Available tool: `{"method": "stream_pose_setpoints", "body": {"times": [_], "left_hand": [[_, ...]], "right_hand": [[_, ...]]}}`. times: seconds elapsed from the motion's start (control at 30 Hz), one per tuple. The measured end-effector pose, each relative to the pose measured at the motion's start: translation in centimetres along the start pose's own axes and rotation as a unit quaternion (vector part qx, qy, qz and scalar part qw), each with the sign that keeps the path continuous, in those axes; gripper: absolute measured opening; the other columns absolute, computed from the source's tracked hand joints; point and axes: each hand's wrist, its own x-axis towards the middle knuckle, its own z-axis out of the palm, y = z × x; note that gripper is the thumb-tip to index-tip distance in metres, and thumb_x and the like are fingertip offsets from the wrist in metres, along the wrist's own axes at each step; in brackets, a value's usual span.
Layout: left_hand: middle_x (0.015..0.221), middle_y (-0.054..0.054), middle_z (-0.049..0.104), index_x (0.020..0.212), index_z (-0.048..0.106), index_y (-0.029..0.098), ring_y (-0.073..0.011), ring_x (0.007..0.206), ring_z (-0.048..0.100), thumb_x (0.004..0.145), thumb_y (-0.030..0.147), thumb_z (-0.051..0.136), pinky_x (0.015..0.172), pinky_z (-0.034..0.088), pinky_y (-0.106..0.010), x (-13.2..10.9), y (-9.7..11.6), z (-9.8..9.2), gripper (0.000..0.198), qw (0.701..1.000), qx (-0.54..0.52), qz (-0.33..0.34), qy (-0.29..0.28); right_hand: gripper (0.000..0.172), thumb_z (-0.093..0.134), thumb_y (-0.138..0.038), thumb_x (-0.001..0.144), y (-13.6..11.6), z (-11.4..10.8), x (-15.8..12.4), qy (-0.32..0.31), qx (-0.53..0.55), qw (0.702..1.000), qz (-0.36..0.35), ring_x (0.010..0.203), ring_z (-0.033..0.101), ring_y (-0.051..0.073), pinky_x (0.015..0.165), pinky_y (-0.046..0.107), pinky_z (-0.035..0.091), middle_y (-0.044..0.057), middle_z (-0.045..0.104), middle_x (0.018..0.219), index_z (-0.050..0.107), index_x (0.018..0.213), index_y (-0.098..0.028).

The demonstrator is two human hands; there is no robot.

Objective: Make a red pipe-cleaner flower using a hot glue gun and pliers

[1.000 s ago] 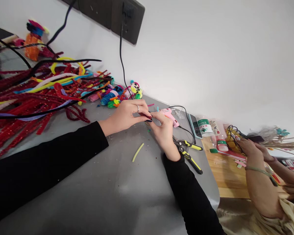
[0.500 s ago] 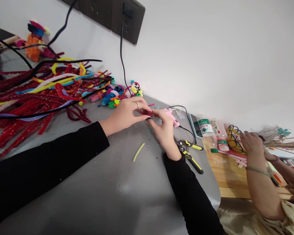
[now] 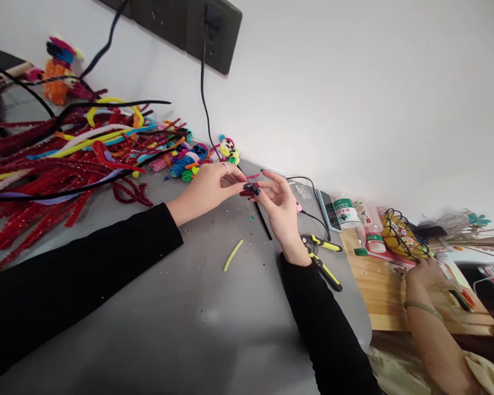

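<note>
My left hand (image 3: pixel 208 191), with a ring on one finger, pinches a small dark red pipe cleaner piece (image 3: pixel 245 192) over the grey table. At the same spot my right hand (image 3: pixel 283 219) closes its thumb and forefinger, its other fingers lifted. Between the fingertips the piece is mostly covered. A thin black strip (image 3: pixel 264 224), which looks like a pipe cleaner, slants down below the fingers; whether it is held cannot be made out. Nearer me lies a short yellow-green pipe cleaner (image 3: pixel 233 255). Behind my right wrist are yellow-and-black pliers (image 3: pixel 327 273), partly hidden.
Many pipe cleaners (image 3: pixel 78 159) heap at left, beside small pipe cleaner figures (image 3: pixel 185 161). A pink glue gun (image 3: pixel 298 207) is mostly hidden by my right hand. A phone (image 3: pixel 328 210) and bottles (image 3: pixel 348 214) stand at right, near a co-worker's arm (image 3: pixel 426 312). Black cables cross the left.
My right hand has turned, raising its outer fingers and covering more of the glue gun. The black strip now shows below the fingers. The co-worker's hand has moved down, off the yellow bundle.
</note>
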Motion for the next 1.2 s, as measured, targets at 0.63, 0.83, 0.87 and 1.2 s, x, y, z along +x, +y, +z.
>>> {"method": "stream_pose_setpoints", "body": {"times": [0.63, 0.83, 0.87, 1.2], "left_hand": [[0.096, -0.010, 0.076, 0.086, 0.077, 0.020, -0.0310, 0.099, 0.068, 0.092, 0.030, 0.059, 0.082, 0.054, -0.040, 0.1, -1.1, -1.0, 0.022, 0.936, 0.345, 0.053, -0.036], [0.096, -0.011, 0.078, 0.092, 0.077, 0.020, -0.0292, 0.094, 0.067, 0.097, 0.028, 0.051, 0.075, 0.053, -0.038, 0.2, -1.0, -1.9, 0.027, 0.915, 0.387, 0.095, 0.062], [0.096, -0.010, 0.078, 0.092, 0.077, 0.020, -0.0291, 0.094, 0.067, 0.096, 0.027, 0.051, 0.077, 0.053, -0.039, 0.2, -1.1, -2.2, 0.027, 0.914, 0.387, 0.099, 0.070], [0.101, -0.003, 0.081, 0.098, 0.076, 0.028, -0.0238, 0.109, 0.072, 0.098, 0.023, 0.050, 0.115, 0.042, -0.050, -2.0, 2.6, -4.4, 0.027, 0.917, 0.338, 0.174, 0.125]], "right_hand": [[0.020, 0.056, -0.031, 0.097, -0.1, 0.2, -0.5, 0.103, -0.191, 0.973, -0.074, 0.099, 0.064, 0.017, 0.080, 0.030, 0.054, 0.008, 0.068, 0.121, 0.064, 0.114, -0.024], [0.024, 0.054, -0.039, 0.101, -0.4, 0.4, -0.4, 0.094, -0.195, 0.968, -0.125, 0.092, 0.065, 0.019, 0.082, 0.034, 0.053, 0.006, 0.071, 0.101, 0.066, 0.087, -0.023], [0.031, 0.053, -0.039, 0.102, -0.5, 0.4, -0.4, 0.092, -0.206, 0.965, -0.132, 0.088, 0.064, 0.019, 0.083, 0.035, 0.052, 0.005, 0.070, 0.092, 0.065, 0.078, -0.023], [0.045, 0.052, -0.021, 0.092, 0.3, 0.4, -0.4, 0.119, -0.158, 0.971, -0.134, 0.142, 0.051, 0.025, 0.092, 0.038, 0.058, 0.017, 0.051, 0.154, 0.056, 0.137, -0.022]]}}
